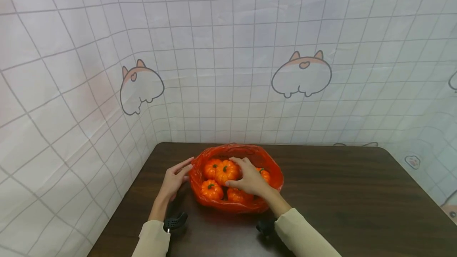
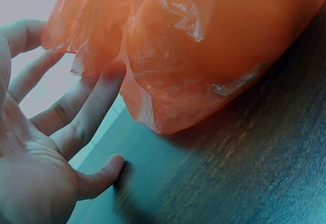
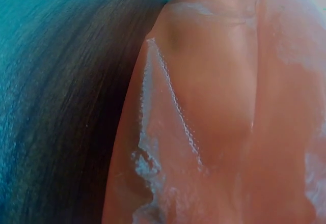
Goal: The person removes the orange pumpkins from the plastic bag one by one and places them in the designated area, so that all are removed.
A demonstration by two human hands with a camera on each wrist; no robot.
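A red plastic bag point(image 1: 246, 208) stands wide open on the dark table, with several small orange pumpkins inside. My right hand point(image 1: 250, 177) reaches over the rim and grips one pumpkin point(image 1: 225, 173) between thumb and fingers. Close around it are another pumpkin point(image 1: 211, 166), one at the front left point(image 1: 212, 190) and one below my hand point(image 1: 238, 196). At the bag's left side, my left hand point(image 1: 173, 179) pinches the rim between thumb and fingertips. In the left wrist view its other fingers point(image 2: 84, 127) stretch along the outside of the bag. The right wrist view is filled mostly by the bag point(image 3: 219, 107).
Dark wood-grain table point(image 1: 339, 193) extends to the right of the bag. A white grid-patterned cloth point(image 1: 228, 90) with cartoon prints hangs behind and along the left. Black wrist devices point(image 1: 175, 222) sit under both forearms.
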